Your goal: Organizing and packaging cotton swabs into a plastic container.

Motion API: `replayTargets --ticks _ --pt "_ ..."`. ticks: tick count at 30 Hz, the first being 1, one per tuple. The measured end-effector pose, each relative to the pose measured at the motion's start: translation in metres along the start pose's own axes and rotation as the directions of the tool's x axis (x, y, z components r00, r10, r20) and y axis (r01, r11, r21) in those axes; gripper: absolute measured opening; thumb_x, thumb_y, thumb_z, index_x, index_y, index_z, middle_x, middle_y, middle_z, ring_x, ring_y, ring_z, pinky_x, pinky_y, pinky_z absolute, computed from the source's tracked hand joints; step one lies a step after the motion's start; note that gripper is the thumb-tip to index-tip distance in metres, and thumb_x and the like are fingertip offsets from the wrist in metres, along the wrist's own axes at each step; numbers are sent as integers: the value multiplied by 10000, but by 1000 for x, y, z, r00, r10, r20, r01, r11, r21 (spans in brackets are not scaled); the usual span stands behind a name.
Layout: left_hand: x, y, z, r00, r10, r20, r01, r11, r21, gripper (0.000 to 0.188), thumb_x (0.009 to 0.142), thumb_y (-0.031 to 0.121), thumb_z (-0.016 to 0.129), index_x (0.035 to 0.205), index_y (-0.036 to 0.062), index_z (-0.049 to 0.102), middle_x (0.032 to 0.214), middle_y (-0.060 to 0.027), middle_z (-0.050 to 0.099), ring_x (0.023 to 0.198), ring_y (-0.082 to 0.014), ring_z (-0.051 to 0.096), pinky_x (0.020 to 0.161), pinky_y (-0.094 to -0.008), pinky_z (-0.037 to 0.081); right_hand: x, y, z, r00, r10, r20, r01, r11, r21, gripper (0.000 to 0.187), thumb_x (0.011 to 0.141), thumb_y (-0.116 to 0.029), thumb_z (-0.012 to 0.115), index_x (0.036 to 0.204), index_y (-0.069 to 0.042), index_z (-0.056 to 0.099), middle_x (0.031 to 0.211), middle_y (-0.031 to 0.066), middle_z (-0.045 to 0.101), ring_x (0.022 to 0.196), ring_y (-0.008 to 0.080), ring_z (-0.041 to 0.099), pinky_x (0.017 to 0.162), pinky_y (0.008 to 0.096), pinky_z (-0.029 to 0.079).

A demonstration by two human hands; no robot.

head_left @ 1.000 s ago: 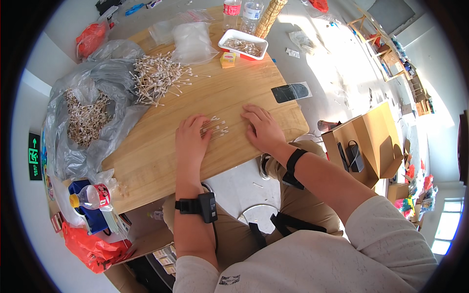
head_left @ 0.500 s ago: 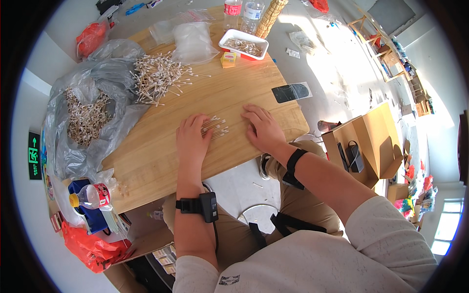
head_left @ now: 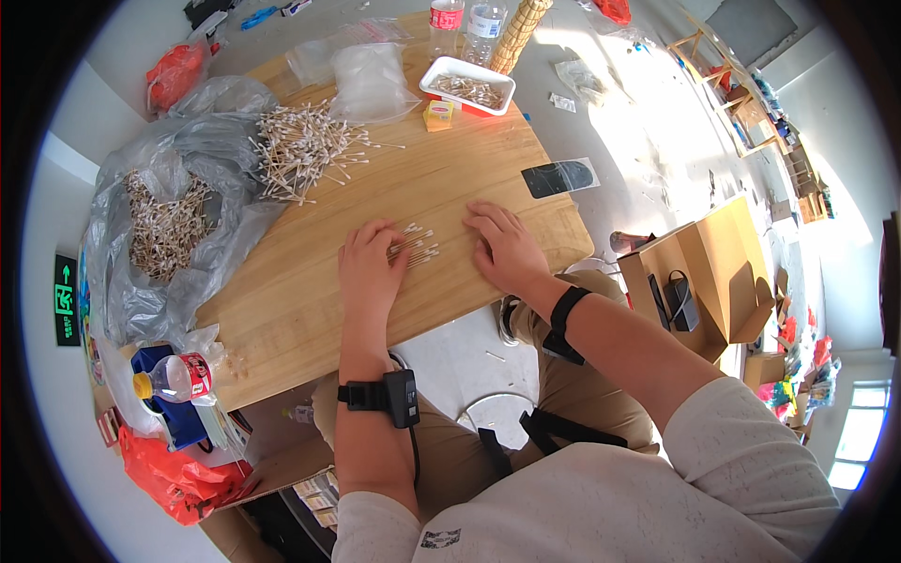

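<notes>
My left hand (head_left: 370, 266) rests on the wooden table (head_left: 310, 272), its thumb and fingers closed around the near ends of a small bunch of cotton swabs (head_left: 424, 246). Their white tips fan out to the right, while the other ends are hidden in the hand. Across a short gap to the right, my right hand (head_left: 508, 246) lies on the tabletop, holding nothing, with thumb and bent fingers apart. Farther back and left is a loose heap of cotton swabs (head_left: 305, 150). Beside it, a grey plastic bag (head_left: 230, 211) holds many more.
At the far edge stand a white tray (head_left: 434, 71) with swabs, a small yellow box (head_left: 438, 116), clear bags (head_left: 371, 80) and bottles (head_left: 483, 28). A dark-and-clear flat packet (head_left: 560, 177) overhangs the right edge. An open carton (head_left: 723, 272) sits right; a bottle (head_left: 178, 375) lies left.
</notes>
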State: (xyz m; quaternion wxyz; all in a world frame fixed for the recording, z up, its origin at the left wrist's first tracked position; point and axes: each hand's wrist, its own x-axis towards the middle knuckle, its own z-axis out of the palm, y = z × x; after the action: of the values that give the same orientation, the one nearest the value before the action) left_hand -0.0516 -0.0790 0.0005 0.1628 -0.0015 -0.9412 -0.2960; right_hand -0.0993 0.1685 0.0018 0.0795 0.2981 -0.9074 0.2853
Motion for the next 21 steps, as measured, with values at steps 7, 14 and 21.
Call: replayTargets --ticks 7,14,21 --pt "-1 0 0 999 -33 20 34 999 -19 113 817 148 804 910 117 749 1242 -6 697 1187 -273 604 988 -442 460 -1 1 0 999 20 27 -21 1000 15 356 884 -45 603 1239 -58 625 1449 117 568 1375 339 510 1165 456 419" --pt "0 0 0 1000 -11 -10 11 1000 -7 145 792 137 831 896 101 737 1215 -24 715 1139 -296 632 968 -437 504 -1 0 -1 999 25 32 -26 1000 9 359 886 -46 603 1244 -59 623 1457 115 565 1380 337 504 1167 454 416" --pt "-1 0 2 1000 -10 -22 9 1000 -9 141 797 123 823 898 86 732 1205 -45 712 1125 -302 636 964 -438 504 0 0 0 999 22 26 -22 1000 18 355 885 -46 604 1239 -57 626 1451 120 569 1376 339 509 1166 454 417"
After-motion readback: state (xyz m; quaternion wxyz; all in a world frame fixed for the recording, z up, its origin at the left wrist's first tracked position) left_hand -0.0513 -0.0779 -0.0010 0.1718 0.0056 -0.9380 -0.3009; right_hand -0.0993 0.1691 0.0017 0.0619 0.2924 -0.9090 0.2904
